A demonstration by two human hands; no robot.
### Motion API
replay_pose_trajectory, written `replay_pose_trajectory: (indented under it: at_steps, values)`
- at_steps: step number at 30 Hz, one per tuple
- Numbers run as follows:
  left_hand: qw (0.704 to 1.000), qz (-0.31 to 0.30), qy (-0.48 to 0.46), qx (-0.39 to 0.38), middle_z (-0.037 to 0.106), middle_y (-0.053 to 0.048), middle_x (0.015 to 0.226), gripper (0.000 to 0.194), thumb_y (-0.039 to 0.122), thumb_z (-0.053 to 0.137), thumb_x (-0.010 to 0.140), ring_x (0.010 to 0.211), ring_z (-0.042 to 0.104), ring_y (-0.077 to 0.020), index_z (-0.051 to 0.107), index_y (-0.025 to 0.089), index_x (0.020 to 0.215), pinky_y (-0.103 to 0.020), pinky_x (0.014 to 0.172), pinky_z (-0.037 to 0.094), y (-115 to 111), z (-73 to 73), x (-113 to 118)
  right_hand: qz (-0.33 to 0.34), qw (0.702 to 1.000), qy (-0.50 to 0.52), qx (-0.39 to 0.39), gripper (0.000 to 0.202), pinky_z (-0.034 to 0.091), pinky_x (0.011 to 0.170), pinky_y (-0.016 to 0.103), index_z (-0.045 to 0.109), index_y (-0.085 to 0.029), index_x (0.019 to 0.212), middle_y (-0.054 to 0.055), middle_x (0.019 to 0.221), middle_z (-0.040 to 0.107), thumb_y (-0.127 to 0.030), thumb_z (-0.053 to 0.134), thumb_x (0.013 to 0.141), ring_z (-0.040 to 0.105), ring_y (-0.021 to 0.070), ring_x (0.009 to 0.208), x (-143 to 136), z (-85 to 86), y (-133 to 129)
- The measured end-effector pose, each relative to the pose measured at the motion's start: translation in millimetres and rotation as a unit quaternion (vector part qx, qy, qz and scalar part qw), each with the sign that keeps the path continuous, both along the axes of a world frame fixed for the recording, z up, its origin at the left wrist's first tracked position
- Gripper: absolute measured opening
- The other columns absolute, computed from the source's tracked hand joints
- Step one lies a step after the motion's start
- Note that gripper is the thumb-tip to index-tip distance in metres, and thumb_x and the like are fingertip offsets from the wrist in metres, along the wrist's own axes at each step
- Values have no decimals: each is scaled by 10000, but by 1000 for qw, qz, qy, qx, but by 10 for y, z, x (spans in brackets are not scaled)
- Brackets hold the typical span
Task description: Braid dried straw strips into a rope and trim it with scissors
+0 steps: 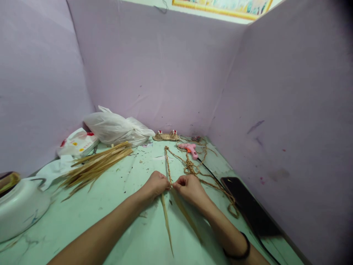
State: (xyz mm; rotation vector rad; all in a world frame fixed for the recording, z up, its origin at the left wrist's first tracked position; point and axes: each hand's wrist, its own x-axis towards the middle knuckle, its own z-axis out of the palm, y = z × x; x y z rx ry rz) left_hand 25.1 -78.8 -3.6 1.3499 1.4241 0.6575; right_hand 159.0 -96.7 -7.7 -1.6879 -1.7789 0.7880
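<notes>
A thin braided straw cord (pixel 168 165) runs from the middle of the green table down to my two hands. My left hand (pixel 159 183) is closed in a pinch at the cord's near end. Close beside it, almost touching, my right hand (pixel 187 185) pinches the same end between thumb and fingers. Two loose flat straw strips hang toward me from there: a narrow left strip (pixel 166 224) and a wider right strip (pixel 190 220). The cord's far end bends back and continues into a tangled heap of braid (pixel 190 167) on the right.
A pink glue gun (pixel 191 150) lies behind the heap, its black cable running past a dark phone (pixel 249 204). Dry straw strips (pixel 102 163), a white plastic bag (pixel 116 129) and a white pot (pixel 23 206) are left. A woven piece (pixel 166 137) stands by the back wall.
</notes>
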Motion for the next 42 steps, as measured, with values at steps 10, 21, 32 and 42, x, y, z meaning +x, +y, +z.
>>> replay_pose_trajectory:
  at_steps: [10, 21, 32, 42]
  values:
    - [992, 57, -66, -94, 220, 80, 285, 272, 76, 496, 488, 300, 142, -21, 277, 179, 364, -205, 335, 67, -107, 205, 11, 41, 976, -180, 114, 230, 277, 512, 258, 662, -144, 669, 109, 663, 668, -163, 444, 738, 557, 164, 556, -282, 80, -371]
    - [993, -24, -108, -28, 389, 49, 331, 87, 73, 506, 489, 342, 282, -42, 500, 125, 420, -190, 369, 187, -23, -6, -89, -21, 992, -100, 72, 237, 294, 507, 244, 639, -188, 643, 39, 596, 642, -391, 542, 717, 530, 149, 539, -239, 86, -350]
    - [994, -30, -86, -59, 328, 65, 297, 90, 112, 511, 494, 303, 208, -32, 476, 132, 413, -196, 339, 109, -82, 198, -106, -43, 959, 276, -39, 189, 387, 521, 229, 562, -151, 718, 16, 616, 582, -328, 503, 690, 514, 119, 548, -118, -42, -36]
    - [994, -72, -67, -40, 333, 69, 322, 55, 146, 523, 477, 318, 214, -28, 486, 127, 442, -192, 345, 121, 7, 92, -157, -51, 877, 415, -236, 181, 97, 372, 187, 502, -127, 586, -32, 453, 428, -293, 515, 655, 307, 38, 370, -163, 28, 8]
